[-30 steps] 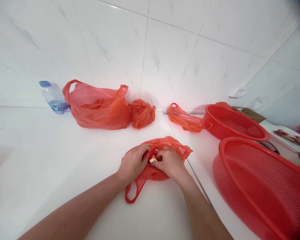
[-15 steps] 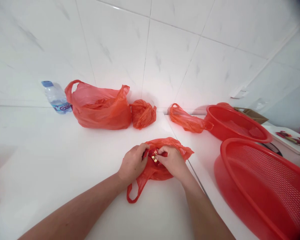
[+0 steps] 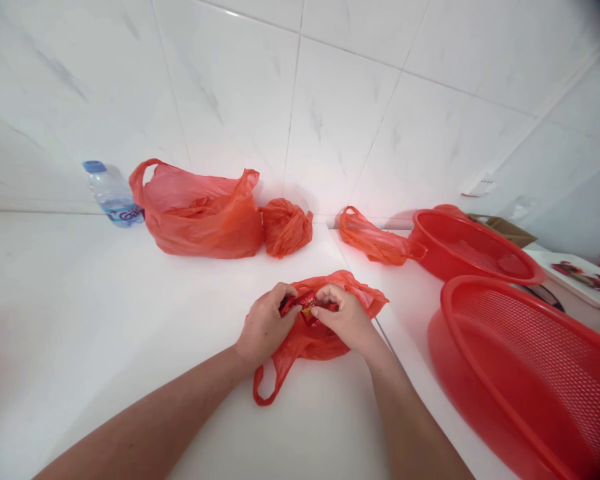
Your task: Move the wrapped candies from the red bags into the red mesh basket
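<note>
A small red plastic bag (image 3: 360,299) lies on the white counter just in front of me, one handle loop trailing toward me. My left hand (image 3: 264,325) and my right hand (image 3: 346,317) both rest on top of it, fingers curled. Between their fingertips they pinch a small red and gold wrapped item (image 3: 305,305) over the mouth of the bag. Each hand grips one end of it.
Against the tiled wall stand a water bottle (image 3: 111,193), a large open red bag (image 3: 200,213), a knotted red bag (image 3: 286,227) and a flat red bag (image 3: 373,241). Two red mesh baskets (image 3: 520,360) (image 3: 467,245) fill the right side.
Both hands have closed in on the small red and gold item and lifted it slightly out of the bag; the left fingers now pinch it too.
</note>
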Available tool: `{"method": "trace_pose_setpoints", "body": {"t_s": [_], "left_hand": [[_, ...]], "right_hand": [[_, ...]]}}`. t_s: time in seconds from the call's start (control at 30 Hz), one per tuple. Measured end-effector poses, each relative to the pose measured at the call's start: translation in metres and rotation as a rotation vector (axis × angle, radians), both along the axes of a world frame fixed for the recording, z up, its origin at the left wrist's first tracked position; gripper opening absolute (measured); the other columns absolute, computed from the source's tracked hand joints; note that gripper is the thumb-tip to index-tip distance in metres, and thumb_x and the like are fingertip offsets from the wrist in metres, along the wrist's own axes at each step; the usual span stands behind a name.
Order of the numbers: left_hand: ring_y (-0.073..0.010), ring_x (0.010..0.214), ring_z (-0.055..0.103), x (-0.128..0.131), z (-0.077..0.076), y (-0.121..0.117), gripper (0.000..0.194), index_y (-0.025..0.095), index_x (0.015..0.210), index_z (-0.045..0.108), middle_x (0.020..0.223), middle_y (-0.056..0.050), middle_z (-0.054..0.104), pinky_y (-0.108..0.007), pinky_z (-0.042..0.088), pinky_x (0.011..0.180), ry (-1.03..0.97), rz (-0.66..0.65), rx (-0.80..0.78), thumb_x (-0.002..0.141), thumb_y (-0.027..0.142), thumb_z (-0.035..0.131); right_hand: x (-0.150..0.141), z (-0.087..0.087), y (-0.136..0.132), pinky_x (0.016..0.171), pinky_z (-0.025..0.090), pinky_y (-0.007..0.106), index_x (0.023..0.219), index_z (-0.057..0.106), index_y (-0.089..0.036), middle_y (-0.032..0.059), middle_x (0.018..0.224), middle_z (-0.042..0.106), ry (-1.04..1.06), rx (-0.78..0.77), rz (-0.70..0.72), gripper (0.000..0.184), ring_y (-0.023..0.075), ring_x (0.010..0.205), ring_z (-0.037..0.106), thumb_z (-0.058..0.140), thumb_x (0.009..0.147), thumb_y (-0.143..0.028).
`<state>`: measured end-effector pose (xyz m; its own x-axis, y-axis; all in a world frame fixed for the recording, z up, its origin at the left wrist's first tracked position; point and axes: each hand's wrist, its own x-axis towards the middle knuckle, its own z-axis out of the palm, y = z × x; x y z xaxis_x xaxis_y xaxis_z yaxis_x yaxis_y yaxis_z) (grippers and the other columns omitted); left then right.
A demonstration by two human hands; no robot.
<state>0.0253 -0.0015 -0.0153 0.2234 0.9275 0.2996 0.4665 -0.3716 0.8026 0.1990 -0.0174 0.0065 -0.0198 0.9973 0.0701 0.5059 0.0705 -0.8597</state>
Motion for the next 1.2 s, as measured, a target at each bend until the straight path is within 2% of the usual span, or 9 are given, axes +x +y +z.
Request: {"method": "trace_pose_setpoints", "body": {"t_s": [0.13, 0.37, 0.53, 0.83, 0.93, 1.07, 1.2], "left_hand": [[-0.0132, 0.069, 0.055, 0.001, 0.001, 0.000, 0.006, 0.025, 0.085, 0.050, 0.079, 0.005, 0.060, -0.027, 0.043, 0.066, -0.044, 0.000, -0.031, 0.081, 0.020, 0.052], [-0.0134, 0.072, 0.054, 0.002, 0.001, -0.001, 0.009, 0.025, 0.084, 0.050, 0.079, 0.005, 0.060, -0.027, 0.042, 0.068, -0.040, -0.014, -0.035, 0.081, 0.017, 0.052], [-0.0138, 0.074, 0.054, 0.001, 0.000, 0.000, 0.009, 0.025, 0.084, 0.050, 0.081, 0.005, 0.060, -0.027, 0.042, 0.070, -0.036, -0.023, -0.037, 0.081, 0.017, 0.051], [-0.0138, 0.073, 0.053, 0.001, 0.003, -0.002, 0.008, 0.025, 0.084, 0.049, 0.079, 0.005, 0.059, -0.027, 0.041, 0.069, -0.002, -0.043, -0.027, 0.081, 0.017, 0.051], [-0.0143, 0.073, 0.053, 0.000, 0.002, -0.001, 0.007, 0.025, 0.085, 0.049, 0.080, 0.004, 0.059, -0.027, 0.041, 0.068, 0.020, -0.039, -0.015, 0.082, 0.018, 0.050], [-0.0155, 0.074, 0.053, -0.001, -0.001, 0.001, 0.009, 0.025, 0.086, 0.049, 0.081, 0.004, 0.060, -0.028, 0.039, 0.067, 0.130, -0.061, 0.032, 0.083, 0.016, 0.047], [-0.0160, 0.077, 0.054, 0.000, -0.003, 0.002, 0.013, 0.025, 0.089, 0.048, 0.083, 0.003, 0.061, -0.028, 0.038, 0.067, 0.244, -0.091, 0.088, 0.083, 0.014, 0.044]], "right_hand": [[0.002, -0.002, 0.001, 0.081, 0.047, 0.030, 0.089, 0.057, -0.021, 0.0010, 0.095, 0.065, 0.047, -0.009, 0.023, 0.015, 0.0154, 0.093, 0.060, 0.058, 0.074, -0.024], [0.004, -0.005, 0.003, 0.077, 0.049, 0.031, 0.094, 0.061, -0.021, 0.0009, 0.092, 0.067, 0.111, -0.044, 0.111, 0.018, 0.0159, 0.085, 0.063, 0.055, 0.077, -0.022], [0.004, -0.003, 0.001, 0.073, 0.050, 0.029, 0.089, 0.063, -0.020, 0.0005, 0.088, 0.068, 0.177, -0.088, 0.140, 0.014, 0.0156, 0.080, 0.063, 0.055, 0.078, -0.023], [0.003, 0.001, 0.000, 0.068, 0.046, 0.026, 0.080, 0.061, -0.020, -0.0014, 0.081, 0.067, 0.093, -0.080, 0.138, 0.008, 0.0139, 0.074, 0.061, 0.054, 0.078, -0.023], [0.009, 0.002, 0.001, 0.071, 0.046, 0.027, 0.085, 0.065, -0.022, -0.0004, 0.088, 0.069, -0.024, -0.027, 0.054, 0.014, 0.0152, 0.079, 0.062, 0.054, 0.079, -0.027], [0.021, 0.006, 0.003, 0.072, 0.043, 0.028, 0.083, 0.067, -0.023, -0.0009, 0.088, 0.070, -0.256, 0.084, -0.186, 0.017, 0.0160, 0.082, 0.062, 0.051, 0.082, -0.030], [0.027, 0.013, -0.001, 0.058, 0.035, 0.027, 0.073, 0.063, -0.024, -0.0021, 0.073, 0.067, -0.519, -0.043, -0.275, 0.015, 0.0153, 0.067, 0.059, 0.054, 0.079, -0.034]]}}
